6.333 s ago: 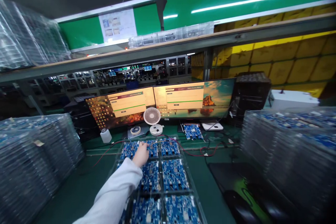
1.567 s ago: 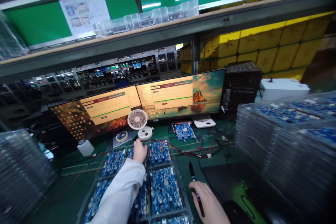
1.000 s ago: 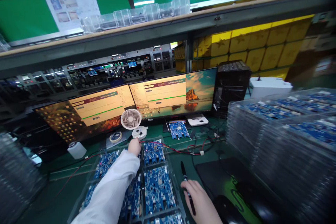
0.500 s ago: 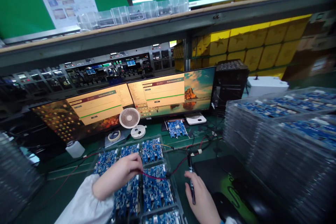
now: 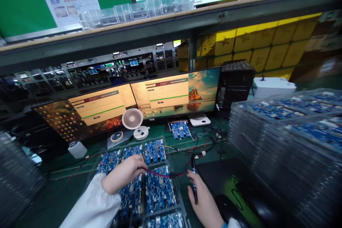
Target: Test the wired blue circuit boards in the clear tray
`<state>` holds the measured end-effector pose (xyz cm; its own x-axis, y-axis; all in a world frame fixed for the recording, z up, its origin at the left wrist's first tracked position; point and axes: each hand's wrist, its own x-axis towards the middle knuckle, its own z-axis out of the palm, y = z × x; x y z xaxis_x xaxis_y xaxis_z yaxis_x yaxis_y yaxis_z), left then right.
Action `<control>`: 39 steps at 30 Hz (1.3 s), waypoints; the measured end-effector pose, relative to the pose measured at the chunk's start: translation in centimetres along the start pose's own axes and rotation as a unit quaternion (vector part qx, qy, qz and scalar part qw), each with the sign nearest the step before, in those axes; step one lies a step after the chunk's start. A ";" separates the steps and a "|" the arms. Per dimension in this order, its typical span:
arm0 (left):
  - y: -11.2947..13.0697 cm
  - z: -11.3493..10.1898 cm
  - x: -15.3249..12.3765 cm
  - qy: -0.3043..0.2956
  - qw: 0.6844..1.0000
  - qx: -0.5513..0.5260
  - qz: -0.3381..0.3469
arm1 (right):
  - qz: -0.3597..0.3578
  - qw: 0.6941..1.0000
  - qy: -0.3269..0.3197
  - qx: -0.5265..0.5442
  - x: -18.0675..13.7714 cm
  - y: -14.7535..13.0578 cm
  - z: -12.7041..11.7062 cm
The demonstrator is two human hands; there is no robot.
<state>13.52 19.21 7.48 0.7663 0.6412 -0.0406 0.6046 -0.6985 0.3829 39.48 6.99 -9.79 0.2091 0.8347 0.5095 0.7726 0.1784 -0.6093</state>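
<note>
In the head view, the left hand (image 5: 127, 171) lies over a clear tray (image 5: 174, 185) of blue circuit boards (image 5: 157, 192), its fingers (image 5: 140, 165) pinched narrow on the end of a red wire (image 5: 160, 175) that runs rightwards, low over the boards, towards the right hand (image 5: 201, 199). The right hand sits just beside the tray's right edge, fingers curled around a black pen (image 5: 193, 181) that points away from the person, its tip near a loop of red and black cables (image 5: 201, 149). The tray fills the near middle of the green bench (image 5: 72, 188); bare green shows on its left, between the tray and a blurred stack of clear trays (image 5: 18, 181) at the left edge. To the right, a dark mat (image 5: 227, 178) touches the strip beside the right hand, and a tall stack of loaded trays (image 5: 291, 142) rises just beyond it, closing that side. Behind the tray stand a small white fan (image 5: 132, 118), a round white base (image 5: 141, 133) and a white bottle (image 5: 77, 149), with a lone blue board (image 5: 180, 130) near them. Two monitors (image 5: 149, 101) wall off the back, under a long shelf (image 5: 171, 28) that overhangs the bench; a black case (image 5: 235, 83) stands at the monitors' right end.
</note>
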 end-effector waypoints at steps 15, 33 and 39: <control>-11.0 5.4 10.5 0.219 0.949 -0.079 -0.215 | 0.005 0.999 0.003 0.041 0.2 0.3 -0.2; -12.9 6.4 12.4 0.236 0.934 -0.089 -0.252 | -0.001 0.998 -0.042 0.041 -0.1 1.0 0.1; -12.8 6.3 12.4 0.228 0.938 -0.077 -0.251 | -0.006 0.999 -0.030 0.045 0.2 0.7 0.1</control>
<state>16.64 34.14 -3.70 0.1994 0.9707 0.1339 0.7986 -0.2402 0.5519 39.99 7.30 -10.22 0.1629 0.8612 0.4814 0.7175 0.2315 -0.6570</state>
